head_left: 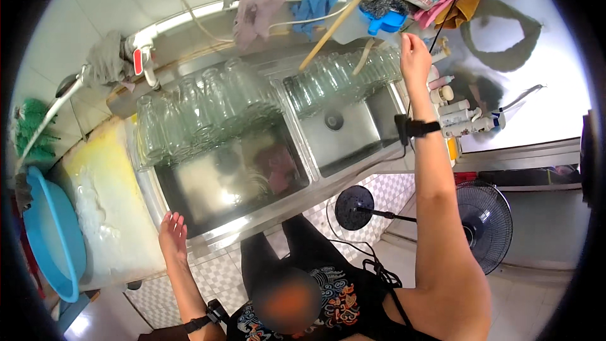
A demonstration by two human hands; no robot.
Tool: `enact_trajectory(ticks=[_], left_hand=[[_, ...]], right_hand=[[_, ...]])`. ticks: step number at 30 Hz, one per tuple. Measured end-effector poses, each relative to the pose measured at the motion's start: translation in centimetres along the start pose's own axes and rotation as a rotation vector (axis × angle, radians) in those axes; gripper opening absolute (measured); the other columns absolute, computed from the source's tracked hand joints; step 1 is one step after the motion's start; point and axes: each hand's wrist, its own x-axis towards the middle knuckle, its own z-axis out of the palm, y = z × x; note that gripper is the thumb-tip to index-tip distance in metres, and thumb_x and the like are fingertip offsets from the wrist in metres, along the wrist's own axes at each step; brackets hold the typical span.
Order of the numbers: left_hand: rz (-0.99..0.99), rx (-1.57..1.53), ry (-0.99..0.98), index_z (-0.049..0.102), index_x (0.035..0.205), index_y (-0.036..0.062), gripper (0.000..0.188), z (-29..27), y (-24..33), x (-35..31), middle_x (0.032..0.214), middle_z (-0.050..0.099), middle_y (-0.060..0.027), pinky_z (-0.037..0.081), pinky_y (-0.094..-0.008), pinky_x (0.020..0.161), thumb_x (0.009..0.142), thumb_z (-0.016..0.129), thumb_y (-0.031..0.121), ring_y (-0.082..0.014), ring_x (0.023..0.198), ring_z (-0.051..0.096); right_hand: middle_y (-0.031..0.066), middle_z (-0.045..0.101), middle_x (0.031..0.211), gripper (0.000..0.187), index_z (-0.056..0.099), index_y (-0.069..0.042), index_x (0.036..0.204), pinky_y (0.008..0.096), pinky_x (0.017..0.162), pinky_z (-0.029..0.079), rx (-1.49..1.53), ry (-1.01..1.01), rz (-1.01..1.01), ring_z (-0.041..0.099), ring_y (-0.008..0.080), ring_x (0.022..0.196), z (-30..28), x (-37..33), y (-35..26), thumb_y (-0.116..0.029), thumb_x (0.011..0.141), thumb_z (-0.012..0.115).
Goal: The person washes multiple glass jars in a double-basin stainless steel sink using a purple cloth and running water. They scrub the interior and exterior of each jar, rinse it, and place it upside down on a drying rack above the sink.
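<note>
My left hand [173, 237] is at the front left corner of the steel sink [218, 232], fingers stretched out and holding nothing. Farther up on the right, my right hand [415, 58] is raised beyond the sink's right end, its fingers bent and drawn together; whatever may be in them is hidden. Just left of its fingertips is a blue plastic scoop [386, 23] with a dark scouring pad [382, 5]. Clear glass bottles [211, 101] stand packed along the back of the left basin, which holds water. More clear glassware [341, 76] lines the back of the right basin.
A blue tub [55, 233] stands left of the yellowed board [110, 215]. Cloths [255, 19] hang on a white pipe [189, 12]. A wooden stick [344, 16] leans at the back. Several small bottles [457, 117] crowd the right side, with a fan [483, 227] below.
</note>
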Motion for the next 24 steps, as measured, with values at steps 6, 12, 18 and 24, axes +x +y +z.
enact_trajectory(ticks=[6, 12, 18, 24], left_hand=[[0.014, 0.01, -0.045, 0.054, 0.127, 0.0112, 0.039, 5.4, -1.0, -2.0, 0.123, 0.058, -0.0052, 0.043, -0.0316, 0.091, 0.094, 0.053, 0.031, -0.0175, 0.108, 0.056], [0.03, 0.04, -0.047, 0.052, 0.128, 0.0104, 0.042, 7.3, -1.5, -4.2, 0.124, 0.057, -0.0057, 0.042, -0.0321, 0.093, 0.093, 0.055, 0.033, -0.0182, 0.11, 0.055], [0.042, 0.041, -0.017, 0.051, 0.13, 0.0102, 0.043, 4.3, -2.3, -4.7, 0.125, 0.057, -0.0055, 0.043, -0.0325, 0.092, 0.094, 0.053, 0.034, -0.0187, 0.11, 0.056], [0.064, 0.049, 0.051, 0.05, 0.129, 0.0065, 0.046, 3.6, -1.7, -6.0, 0.123, 0.057, -0.0086, 0.039, -0.0358, 0.099, 0.092, 0.055, 0.033, -0.0205, 0.113, 0.054]], right_hand=[[0.0184, 0.066, 0.104, 0.027, 0.066, -0.005, 0.105, 0.0413, 0.087, 0.047, -0.061, -0.123, 0.163, 0.062, 0.0346, 0.099, 3.9, 1.1, 4.0, -0.014, 0.081, 0.056], [0.0208, 0.043, 0.142, 0.069, 0.04, -0.005, 0.141, 0.0388, 0.1, 0.04, 0.447, -0.367, 0.651, 0.047, 0.0325, 0.125, 8.9, -0.1, 13.1, -0.003, 0.074, 0.057], [0.0109, 0.032, 0.15, 0.091, 0.016, -0.011, 0.151, 0.0349, 0.094, 0.043, 0.597, -0.641, 0.293, 0.043, 0.0245, 0.127, 9.0, 3.1, 14.5, 0.008, 0.071, 0.057], [0.0111, 0.035, 0.149, 0.093, 0.014, -0.012, 0.151, 0.037, 0.104, 0.035, 0.76, -0.494, 0.294, 0.032, 0.024, 0.138, 7.4, 3.2, 11.3, 0.015, 0.071, 0.052]])
